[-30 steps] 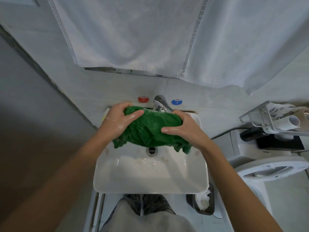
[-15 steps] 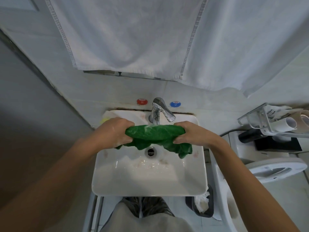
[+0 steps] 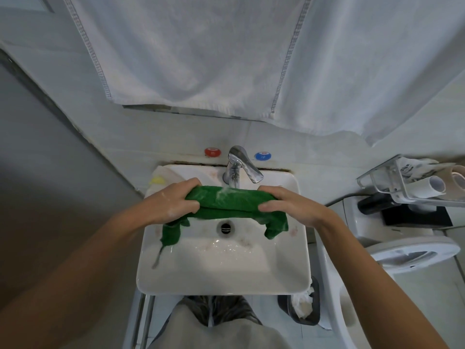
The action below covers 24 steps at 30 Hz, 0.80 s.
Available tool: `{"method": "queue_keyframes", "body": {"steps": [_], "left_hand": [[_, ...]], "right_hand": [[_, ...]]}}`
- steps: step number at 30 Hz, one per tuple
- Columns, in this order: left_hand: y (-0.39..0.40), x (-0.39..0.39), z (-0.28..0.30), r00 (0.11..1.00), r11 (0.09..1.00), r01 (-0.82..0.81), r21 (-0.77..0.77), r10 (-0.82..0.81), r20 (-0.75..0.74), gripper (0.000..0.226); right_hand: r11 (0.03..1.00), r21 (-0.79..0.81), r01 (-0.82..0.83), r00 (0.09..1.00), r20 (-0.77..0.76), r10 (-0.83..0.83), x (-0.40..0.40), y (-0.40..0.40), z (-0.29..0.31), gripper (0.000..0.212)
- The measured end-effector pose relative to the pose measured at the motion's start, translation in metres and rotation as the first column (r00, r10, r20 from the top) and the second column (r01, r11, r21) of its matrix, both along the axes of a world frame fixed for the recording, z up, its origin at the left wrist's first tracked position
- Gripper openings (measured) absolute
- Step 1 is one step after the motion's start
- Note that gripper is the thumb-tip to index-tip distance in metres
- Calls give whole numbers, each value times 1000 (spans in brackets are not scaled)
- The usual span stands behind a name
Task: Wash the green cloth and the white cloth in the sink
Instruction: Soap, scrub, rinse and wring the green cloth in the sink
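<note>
Both hands have a solid grip on the green cloth (image 3: pixel 227 201), left hand (image 3: pixel 173 201) curled round one end and right hand (image 3: pixel 289 205) round the other, so it's stretched into a thick fuzzy roll above the sink (image 3: pixel 221 280), right under the chrome tap (image 3: pixel 240 165) with water hitting it. Loose ends droop toward the drain (image 3: pixel 225 227). A red dot (image 3: pixel 212 151) and blue dot (image 3: pixel 263 155) sit on the wall behind; their writing is too small to read. A big white towel (image 3: pixel 201 59) with stitched hems hangs overhead, a wire rack (image 3: pixel 412 181) with paper rolls sits to the right, and something white with a yellow patch (image 3: pixel 158 178) lies on the sink's back-left corner.
</note>
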<state>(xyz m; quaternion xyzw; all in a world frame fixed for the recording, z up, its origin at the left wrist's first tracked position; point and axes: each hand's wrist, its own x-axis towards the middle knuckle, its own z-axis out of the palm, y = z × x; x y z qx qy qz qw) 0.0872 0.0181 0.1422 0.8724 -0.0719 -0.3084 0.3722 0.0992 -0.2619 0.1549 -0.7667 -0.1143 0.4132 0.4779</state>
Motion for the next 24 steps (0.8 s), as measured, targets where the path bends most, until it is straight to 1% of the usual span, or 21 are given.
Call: {"method": "queue_keyframes", "body": {"steps": [2,3,4,6,7,8,9,10,11,13,14,15,16,18,20,21,23,24], "left_hand": [[2,-2,1,999,999,-5,-51,3,-41,50],[2,-3,0,999,997,-10,-71,7,-43,54],[2,-3,0,999,997,-17,-76,14,-38,55],[3,-3,-2,1000,997,-17,-80,18,3,44],[4,-2,-3,999,996,-1,-89,4,38,34],[5,-1,-3,997,996,12,-87,-5,75,21],[6,0,-3,995,996,13,-86,-5,98,10],[6,1,-2,994,997,10,-72,-2,105,11],[6,2,-1,996,999,4,-35,0,94,17],[2,4,-1,997,994,27,110,-35,72,29],[0,4,-1,996,983,51,174,-63,64,27],[-2,5,-2,994,975,71,212,-86,64,19],[-3,5,-2,993,969,82,232,-99,65,13],[-4,5,-2,995,977,73,201,-85,53,20],[-3,3,-2,1000,998,5,65,-7,25,23],[-3,3,-3,999,999,-33,-16,33,4,26],[0,3,-4,995,985,-100,-142,99,-10,32],[-1,2,-5,991,975,-135,-173,135,-17,27]], "right_hand": [[1000,-24,16,1000,13,-16,-1,0,2,43],[998,-54,44,999,31,-42,-1,0,1,48],[996,-78,52,997,67,-47,0,2,-1,45],[991,-132,5,982,189,20,3,3,-7,24],[988,-151,-11,976,211,43,4,3,-9,11],[987,-157,-15,979,197,47,5,2,-10,7],[984,-177,-11,983,177,43,6,2,-9,20],[977,-213,-20,986,157,55,7,3,-8,31],[958,-281,-50,984,148,95,8,4,-7,31],[911,-395,-118,973,136,185,9,9,-6,16],[895,-426,-134,969,132,207,10,12,-6,17],[889,-436,-141,968,129,216,10,15,-5,19],[895,-424,-136,969,133,210,9,16,-6,18],[930,-353,-106,975,146,167,6,16,-8,14],[973,-229,-25,990,131,56,2,15,-9,9],[987,-162,22,994,114,-4,0,15,-9,11],[992,-51,114,989,103,-108,-5,15,-11,16],[986,3,170,979,116,-169,-7,17,-12,16]]}}
